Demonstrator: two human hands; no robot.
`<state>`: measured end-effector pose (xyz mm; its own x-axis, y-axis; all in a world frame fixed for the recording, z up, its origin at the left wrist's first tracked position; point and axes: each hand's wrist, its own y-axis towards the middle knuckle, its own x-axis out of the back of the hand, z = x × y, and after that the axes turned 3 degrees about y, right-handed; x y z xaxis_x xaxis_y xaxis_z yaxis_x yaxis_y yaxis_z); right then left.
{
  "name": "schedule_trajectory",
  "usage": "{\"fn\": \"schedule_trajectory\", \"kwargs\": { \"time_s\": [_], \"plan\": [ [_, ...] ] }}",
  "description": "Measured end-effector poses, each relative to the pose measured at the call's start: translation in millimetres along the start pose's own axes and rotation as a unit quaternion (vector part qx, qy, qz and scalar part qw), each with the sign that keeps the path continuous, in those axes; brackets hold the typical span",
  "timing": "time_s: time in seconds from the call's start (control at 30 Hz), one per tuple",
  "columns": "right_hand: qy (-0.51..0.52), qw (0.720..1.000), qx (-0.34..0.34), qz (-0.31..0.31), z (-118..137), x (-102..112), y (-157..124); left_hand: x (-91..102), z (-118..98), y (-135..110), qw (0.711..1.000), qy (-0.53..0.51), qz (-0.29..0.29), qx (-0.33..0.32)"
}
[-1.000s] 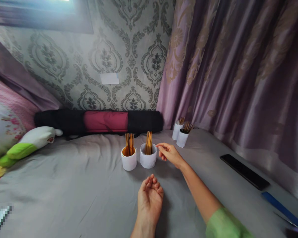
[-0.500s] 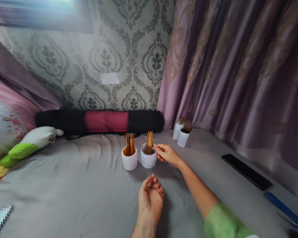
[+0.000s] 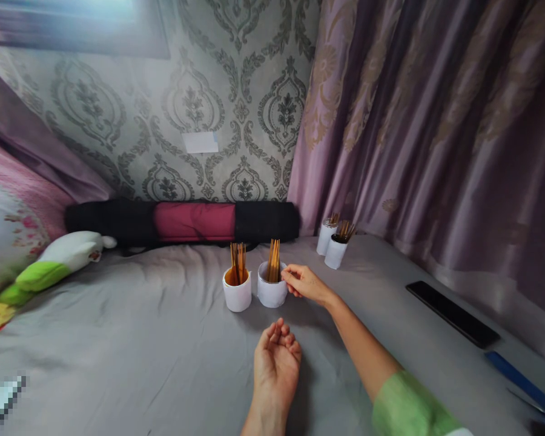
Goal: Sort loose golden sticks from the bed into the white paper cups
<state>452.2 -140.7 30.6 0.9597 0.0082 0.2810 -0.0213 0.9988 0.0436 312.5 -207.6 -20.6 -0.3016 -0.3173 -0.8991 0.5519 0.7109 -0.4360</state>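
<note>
Two short white cups stand side by side on the grey sheet, the left cup [image 3: 237,298] with a yellowish inside and the right cup [image 3: 271,295] with a pale one. Thin brown sticks [image 3: 238,260] rise from the left one, and lighter wooden sticks [image 3: 274,257] from the right one. At the right cup's rim, my right hand [image 3: 303,282] has its thumb and forefinger pinched together; the exact contact is hard to see. Nearer to me, my left hand [image 3: 278,360] rests palm up, fingers loosely curled and holding nothing.
Two more white containers [image 3: 335,253] with sticks stand near the curtain. A black phone-like slab [image 3: 452,313] and a blue strip [image 3: 522,381] lie at right. A black and red roll [image 3: 194,221] lines the wall. A plush toy [image 3: 68,254] is at left.
The fingers of my right hand have drawn slightly to the right at the cup's rim and pinched closer together. My left hand and the cups are practically unmoved.
</note>
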Motion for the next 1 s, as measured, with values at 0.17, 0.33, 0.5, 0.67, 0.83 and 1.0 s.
{"fn": "schedule_trajectory", "kwargs": {
  "time_s": [0.17,0.33,0.5,0.67,0.83,1.0],
  "plan": [
    [-0.001,1.000,0.018,0.001,-4.4,0.7,0.4,-0.7,-0.5,0.6,1.000,-0.002,0.001,0.002],
    [-0.011,1.000,0.026,-0.006,-7.7,-0.1,0.5,0.6,0.0,0.7,1.000,-0.001,-0.001,0.001],
    [-0.033,0.999,0.033,-0.022,-11.3,-1.8,1.0,1.5,0.3,1.3,1.000,0.001,-0.002,-0.001],
    [-0.051,0.997,0.032,-0.049,-14.8,-2.5,0.3,-0.3,0.5,0.6,1.000,0.006,-0.001,-0.007],
    [-0.052,0.995,0.035,-0.074,-16.6,-0.9,-2.5,0.1,0.7,0.2,1.000,0.006,0.003,-0.006],
    [-0.059,0.992,0.025,-0.106,-18.4,6.6,-7.8,2.1,0.9,-0.2,1.000,0.014,0.014,-0.005]
  ]
}}
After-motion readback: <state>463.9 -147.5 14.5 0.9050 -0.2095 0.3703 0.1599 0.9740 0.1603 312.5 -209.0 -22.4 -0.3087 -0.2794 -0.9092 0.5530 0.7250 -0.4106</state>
